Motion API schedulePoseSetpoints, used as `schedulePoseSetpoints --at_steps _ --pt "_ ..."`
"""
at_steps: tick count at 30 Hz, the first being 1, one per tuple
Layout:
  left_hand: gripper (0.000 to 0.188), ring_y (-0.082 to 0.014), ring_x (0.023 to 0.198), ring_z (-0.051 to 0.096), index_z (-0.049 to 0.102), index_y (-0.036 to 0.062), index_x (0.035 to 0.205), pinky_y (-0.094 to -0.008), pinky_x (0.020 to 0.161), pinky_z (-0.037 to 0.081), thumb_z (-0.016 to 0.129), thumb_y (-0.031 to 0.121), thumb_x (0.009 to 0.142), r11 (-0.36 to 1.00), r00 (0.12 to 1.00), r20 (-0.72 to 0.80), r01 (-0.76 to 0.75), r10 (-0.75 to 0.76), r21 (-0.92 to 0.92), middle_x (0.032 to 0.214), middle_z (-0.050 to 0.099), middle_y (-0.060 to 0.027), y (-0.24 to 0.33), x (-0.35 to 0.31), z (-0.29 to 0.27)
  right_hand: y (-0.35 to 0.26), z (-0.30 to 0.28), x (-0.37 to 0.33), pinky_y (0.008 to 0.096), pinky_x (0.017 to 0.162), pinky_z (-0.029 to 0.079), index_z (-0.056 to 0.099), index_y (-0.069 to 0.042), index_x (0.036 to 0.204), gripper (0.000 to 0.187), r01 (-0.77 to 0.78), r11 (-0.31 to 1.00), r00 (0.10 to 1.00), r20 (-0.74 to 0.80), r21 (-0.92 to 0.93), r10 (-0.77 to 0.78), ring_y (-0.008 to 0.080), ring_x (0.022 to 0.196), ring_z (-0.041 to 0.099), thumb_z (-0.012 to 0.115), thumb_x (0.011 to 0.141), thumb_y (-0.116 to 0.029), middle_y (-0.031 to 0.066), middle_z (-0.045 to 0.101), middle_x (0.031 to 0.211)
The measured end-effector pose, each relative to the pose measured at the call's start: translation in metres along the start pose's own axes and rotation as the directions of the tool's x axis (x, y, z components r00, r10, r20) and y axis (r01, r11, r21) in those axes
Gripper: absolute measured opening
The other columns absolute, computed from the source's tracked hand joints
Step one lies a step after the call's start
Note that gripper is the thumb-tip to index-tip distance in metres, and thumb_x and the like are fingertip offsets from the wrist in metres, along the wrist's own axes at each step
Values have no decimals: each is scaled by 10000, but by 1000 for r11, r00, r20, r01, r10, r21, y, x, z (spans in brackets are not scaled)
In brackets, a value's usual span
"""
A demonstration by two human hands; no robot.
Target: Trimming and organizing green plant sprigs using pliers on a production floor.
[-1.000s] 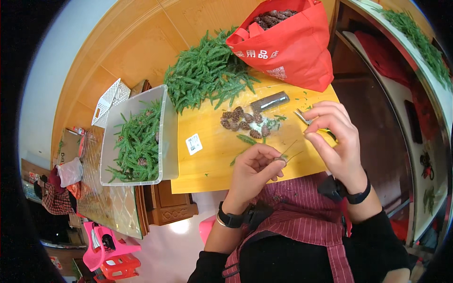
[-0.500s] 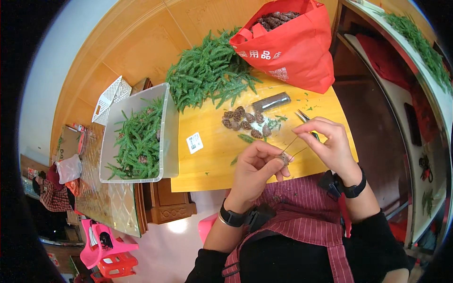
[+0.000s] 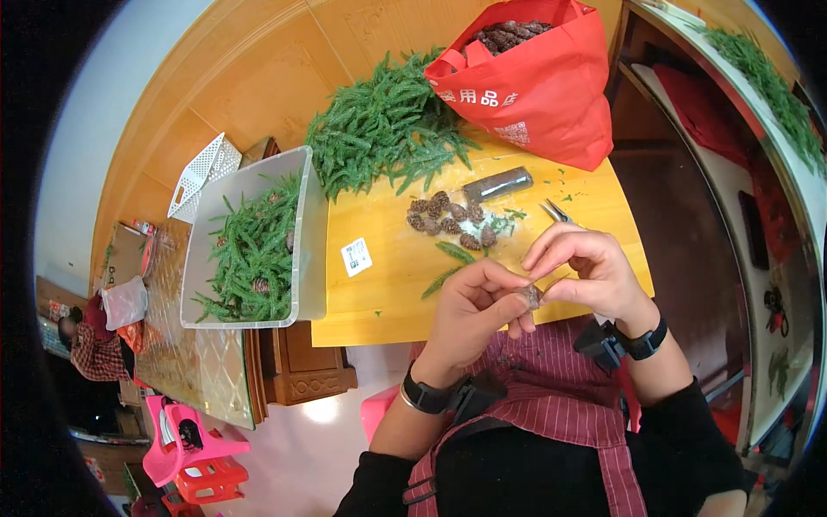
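The near edge of the yellow, smooth-topped desk slants up to the right, just in front of a maroon, white-striped cloth apron. On the left, a translucent, box-shaped plastic bin filled with green sprigs and some brown cones borders the working area; at the back, a heap of green, needle-leaved sprigs and a red cloth bag of brown cones close it in. The most open room is a stretch of yellow surface at the front left, around a small white printed label; a narrower strip runs along the right edge. In the middle lie loose brown scaly pine cones, with white powder among them, near a dark, oblong block in shiny clear wrapping.

The small grey-brown pine cone in hand is rough and roundish, mostly covered by fingers. It is held above the desk, just inside the near edge.

The left hand has its thumb and forefinger closed on this cone, the other fingers curled beneath. The right hand has its thumb and forefinger slightly apart right at the cone; whether they grip anything cannot be told. Just behind them lies a pointed metal tool, partly hidden.
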State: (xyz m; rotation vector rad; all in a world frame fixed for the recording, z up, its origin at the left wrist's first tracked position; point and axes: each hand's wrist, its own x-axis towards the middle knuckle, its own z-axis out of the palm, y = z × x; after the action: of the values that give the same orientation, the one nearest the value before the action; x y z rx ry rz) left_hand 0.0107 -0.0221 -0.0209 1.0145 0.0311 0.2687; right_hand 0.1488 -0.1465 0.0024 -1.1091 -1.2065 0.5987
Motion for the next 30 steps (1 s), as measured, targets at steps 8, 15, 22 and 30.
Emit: schedulePoseSetpoints --at_steps 8,15,22,30 --pt "130 -154 589 596 510 11 879 -206 456 450 611 36 799 999 1000 -11 -19 19 32 720 585 -93 0 -1 5 -5 3 0 273 745 428 596 -29 750 123 -13 1000 1000 13 5 13 164 807 557 697 693 -67 95 592 864" --pt "134 -156 611 603 525 -5 892 -211 484 465 595 -42 784 984 996 -27 -81 86 157 776 588 -102 1 -3 5 -5 6 -3 262 722 429 572 -24 733 122 -52 995 999 -23 -91 50 154 787 555 683 713 -72 86 583 848" --pt "133 -167 625 607 525 -4 907 -218 485 470 588 -33 794 989 993 19 -119 117 89 819 583 -112 -4 -4 7 -5 15 -10 263 742 445 568 -13 759 107 -142 975 985 -74 171 157 153 817 554 660 742 -64 107 573 892" --pt "125 -168 625 606 517 8 914 -221 477 471 592 27 815 979 981 -45 -186 190 88 823 588 -117 -8 -4 9 -3 19 -12 288 730 467 593 2 763 77 46 980 983 -163 -192 -78 188 806 584 650 714 -12 135 597 882"
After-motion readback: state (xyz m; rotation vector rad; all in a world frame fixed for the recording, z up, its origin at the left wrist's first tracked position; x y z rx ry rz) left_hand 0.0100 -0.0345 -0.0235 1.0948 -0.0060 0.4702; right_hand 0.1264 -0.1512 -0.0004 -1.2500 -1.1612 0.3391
